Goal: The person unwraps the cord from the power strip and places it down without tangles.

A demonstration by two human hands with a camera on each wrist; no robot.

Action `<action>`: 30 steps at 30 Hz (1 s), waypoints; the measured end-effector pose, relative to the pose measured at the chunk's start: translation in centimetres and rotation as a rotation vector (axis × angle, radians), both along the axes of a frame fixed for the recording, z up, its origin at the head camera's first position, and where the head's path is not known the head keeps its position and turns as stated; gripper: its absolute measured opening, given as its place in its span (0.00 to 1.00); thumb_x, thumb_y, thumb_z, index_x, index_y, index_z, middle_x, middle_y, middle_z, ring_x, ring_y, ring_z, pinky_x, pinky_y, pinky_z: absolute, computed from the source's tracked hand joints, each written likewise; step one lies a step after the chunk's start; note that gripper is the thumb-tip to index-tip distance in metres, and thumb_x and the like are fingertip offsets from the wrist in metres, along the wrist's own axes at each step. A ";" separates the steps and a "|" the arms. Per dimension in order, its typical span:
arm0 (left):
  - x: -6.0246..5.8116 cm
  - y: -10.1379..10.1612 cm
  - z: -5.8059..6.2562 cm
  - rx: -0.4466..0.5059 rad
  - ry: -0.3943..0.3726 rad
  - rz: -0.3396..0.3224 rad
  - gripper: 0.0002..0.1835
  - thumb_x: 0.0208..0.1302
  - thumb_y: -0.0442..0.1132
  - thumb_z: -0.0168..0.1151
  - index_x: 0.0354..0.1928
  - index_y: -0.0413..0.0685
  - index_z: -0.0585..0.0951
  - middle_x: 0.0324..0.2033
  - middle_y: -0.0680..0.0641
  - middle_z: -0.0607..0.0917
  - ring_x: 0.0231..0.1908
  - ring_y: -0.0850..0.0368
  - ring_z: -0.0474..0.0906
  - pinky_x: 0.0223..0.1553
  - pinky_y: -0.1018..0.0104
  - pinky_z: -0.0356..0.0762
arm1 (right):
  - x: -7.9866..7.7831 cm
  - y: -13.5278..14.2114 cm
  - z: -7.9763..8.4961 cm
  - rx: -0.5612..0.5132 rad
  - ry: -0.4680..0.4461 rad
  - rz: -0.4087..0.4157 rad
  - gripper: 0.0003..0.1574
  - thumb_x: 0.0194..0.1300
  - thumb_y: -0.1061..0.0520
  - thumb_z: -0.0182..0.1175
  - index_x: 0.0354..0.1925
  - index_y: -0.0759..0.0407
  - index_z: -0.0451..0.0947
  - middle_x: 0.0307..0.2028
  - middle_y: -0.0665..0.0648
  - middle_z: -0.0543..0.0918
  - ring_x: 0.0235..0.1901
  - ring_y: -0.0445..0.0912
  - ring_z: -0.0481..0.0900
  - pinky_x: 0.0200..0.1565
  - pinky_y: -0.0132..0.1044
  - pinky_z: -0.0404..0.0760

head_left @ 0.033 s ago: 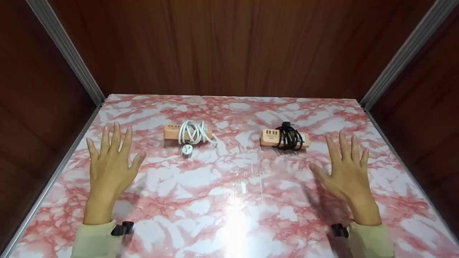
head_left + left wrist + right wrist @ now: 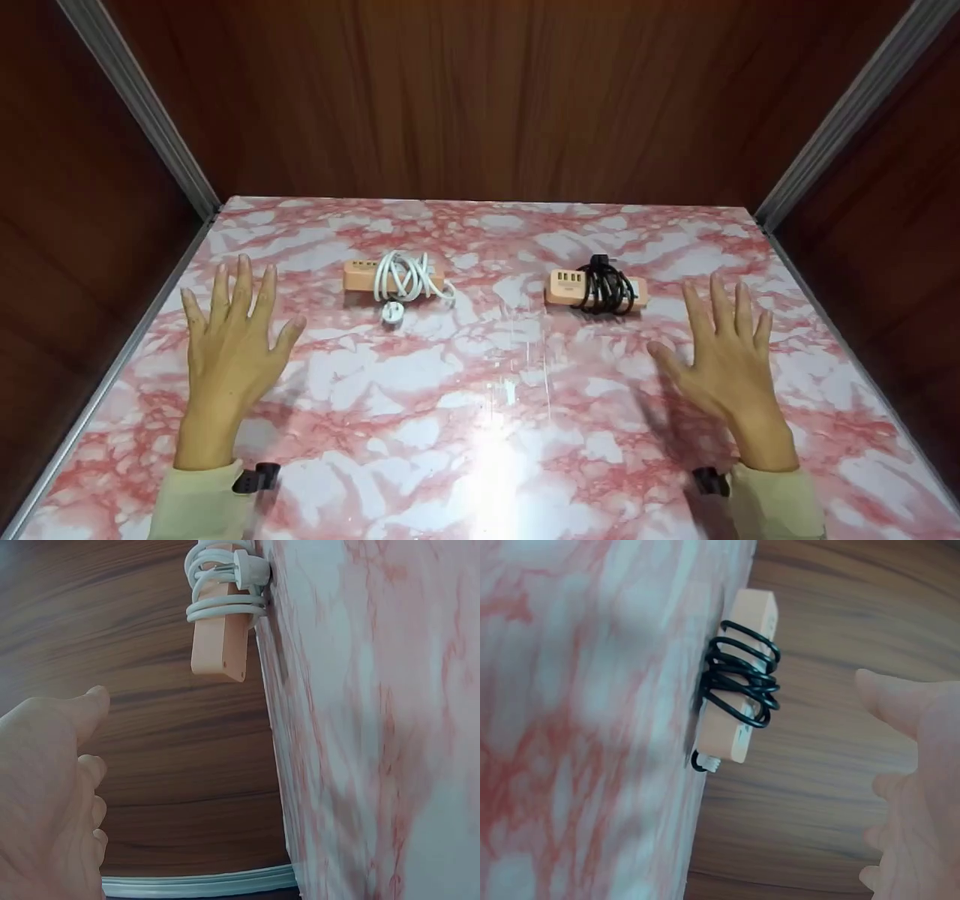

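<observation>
White-cord strip (image 2: pixel 361 280): untouched, nothing done to it that I can see; any handling looks left to do. Sits left of centre, toward the table's back. Orange body, ports at left end, white cord (image 2: pixel 405 277) looped round the middle, white plug (image 2: pixel 392 313) just in front.
Black-cord strip (image 2: pixel 564 289): same status, 0 of 2 in hand. Right of centre, orange, 4 ports at left end, black cord (image 2: pixel 606 291) bundled round it, black plug (image 2: pixel 598 259) at back.
Left hand (image 2: pixel 234 346): fingers spread, holds nothing, apart from white-cord strip.
Right hand (image 2: pixel 727 369): spread, holds nothing, apart from black-cord strip.
Table (image 2: pixel 405 439): red-white marbled, glare at front.
Wood panel (image 2: pixel 480 97): behind.
</observation>
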State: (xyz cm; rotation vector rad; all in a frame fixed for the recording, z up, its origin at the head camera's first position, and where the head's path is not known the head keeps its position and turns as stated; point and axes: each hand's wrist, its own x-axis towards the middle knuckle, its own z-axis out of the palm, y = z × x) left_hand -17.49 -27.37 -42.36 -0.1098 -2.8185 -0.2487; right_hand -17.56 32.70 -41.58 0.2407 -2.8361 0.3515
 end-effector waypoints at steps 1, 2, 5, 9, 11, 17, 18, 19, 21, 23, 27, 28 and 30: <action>0.1 0.0 0.0 0.001 0.000 0.001 0.45 0.81 0.66 0.44 0.86 0.48 0.48 0.85 0.39 0.39 0.83 0.40 0.24 0.75 0.31 0.14 | 0.0 -0.1 0.0 -0.002 0.000 0.001 0.59 0.74 0.32 0.59 0.87 0.50 0.42 0.85 0.69 0.39 0.82 0.70 0.28 0.73 0.76 0.25; 0.1 -0.1 -0.1 0.002 0.000 0.001 0.45 0.81 0.66 0.44 0.86 0.48 0.48 0.85 0.39 0.39 0.83 0.40 0.24 0.75 0.31 0.14 | 0.0 -0.1 0.0 -0.002 0.001 0.002 0.59 0.74 0.32 0.59 0.87 0.50 0.42 0.85 0.69 0.39 0.82 0.70 0.28 0.73 0.76 0.26; 0.2 -0.1 -0.1 0.005 0.001 -0.001 0.44 0.81 0.65 0.45 0.86 0.48 0.48 0.85 0.38 0.39 0.84 0.40 0.24 0.75 0.30 0.14 | -0.1 -0.3 0.0 -0.008 0.001 0.009 0.59 0.74 0.32 0.59 0.87 0.51 0.43 0.85 0.69 0.39 0.82 0.70 0.28 0.74 0.75 0.25; 0.3 0.0 0.0 0.010 -0.004 -0.005 0.44 0.81 0.64 0.46 0.86 0.47 0.48 0.85 0.39 0.39 0.84 0.40 0.25 0.75 0.31 0.15 | -0.3 -0.7 -0.1 -0.020 0.006 0.023 0.59 0.75 0.30 0.57 0.87 0.50 0.44 0.85 0.69 0.38 0.82 0.70 0.28 0.74 0.75 0.24; 0.4 0.0 0.1 0.013 -0.010 -0.008 0.44 0.81 0.64 0.45 0.86 0.47 0.48 0.85 0.39 0.39 0.84 0.39 0.26 0.76 0.30 0.16 | -0.4 -0.8 -0.2 -0.036 0.013 0.034 0.58 0.75 0.30 0.57 0.86 0.52 0.45 0.85 0.69 0.39 0.82 0.70 0.29 0.74 0.75 0.26; 0.4 0.1 0.6 0.018 -0.029 -0.014 0.44 0.81 0.65 0.43 0.86 0.47 0.48 0.85 0.38 0.39 0.84 0.38 0.27 0.76 0.30 0.17 | -1.0 -1.4 0.3 -0.116 0.049 0.067 0.55 0.74 0.39 0.63 0.85 0.54 0.50 0.84 0.70 0.41 0.82 0.71 0.35 0.75 0.75 0.33; 0.4 0.2 0.7 0.021 -0.032 -0.016 0.44 0.82 0.65 0.43 0.86 0.47 0.47 0.85 0.37 0.40 0.84 0.38 0.27 0.76 0.30 0.17 | -1.1 -1.5 0.4 -0.133 0.054 0.071 0.55 0.74 0.40 0.64 0.85 0.54 0.50 0.84 0.70 0.41 0.82 0.71 0.36 0.76 0.75 0.34; 0.4 0.2 0.8 0.026 -0.035 -0.017 0.44 0.82 0.64 0.44 0.86 0.46 0.47 0.85 0.37 0.40 0.84 0.37 0.28 0.76 0.30 0.17 | -1.2 -1.6 0.5 -0.150 0.057 0.075 0.54 0.73 0.42 0.65 0.85 0.53 0.50 0.84 0.70 0.42 0.82 0.71 0.37 0.76 0.75 0.36; 0.4 0.3 0.8 0.042 -0.043 -0.023 0.44 0.82 0.64 0.44 0.86 0.46 0.46 0.85 0.36 0.40 0.84 0.36 0.29 0.76 0.29 0.18 | -1.6 -1.9 0.6 -0.184 0.068 0.087 0.54 0.73 0.44 0.66 0.85 0.52 0.52 0.84 0.69 0.43 0.82 0.71 0.39 0.75 0.77 0.41; 0.3 0.4 0.8 0.068 -0.051 -0.033 0.44 0.82 0.63 0.45 0.86 0.46 0.45 0.84 0.36 0.40 0.83 0.35 0.30 0.76 0.29 0.19 | -2.0 -2.2 0.8 -0.223 0.074 0.096 0.53 0.72 0.46 0.67 0.85 0.51 0.53 0.84 0.68 0.44 0.82 0.71 0.42 0.72 0.80 0.48; 0.3 0.8 1.0 0.142 -0.056 -0.042 0.44 0.83 0.60 0.48 0.86 0.48 0.45 0.84 0.35 0.42 0.83 0.32 0.32 0.78 0.30 0.26 | -3.1 -3.0 1.2 -0.308 0.082 0.110 0.50 0.71 0.49 0.69 0.83 0.51 0.58 0.84 0.66 0.49 0.80 0.71 0.50 0.67 0.82 0.58; 0.3 0.9 1.0 0.159 -0.053 -0.042 0.44 0.82 0.59 0.49 0.86 0.49 0.45 0.84 0.35 0.43 0.83 0.31 0.34 0.78 0.29 0.30 | -3.3 -3.3 1.3 -0.331 0.080 0.115 0.49 0.71 0.50 0.70 0.82 0.50 0.60 0.84 0.65 0.50 0.80 0.71 0.52 0.66 0.82 0.59; 0.3 1.1 1.0 0.188 -0.050 -0.039 0.43 0.82 0.58 0.51 0.87 0.51 0.46 0.84 0.34 0.46 0.82 0.29 0.38 0.77 0.26 0.39 | -3.9 -3.7 1.4 -0.366 0.078 0.129 0.48 0.70 0.51 0.70 0.82 0.50 0.61 0.83 0.65 0.52 0.79 0.71 0.54 0.67 0.80 0.60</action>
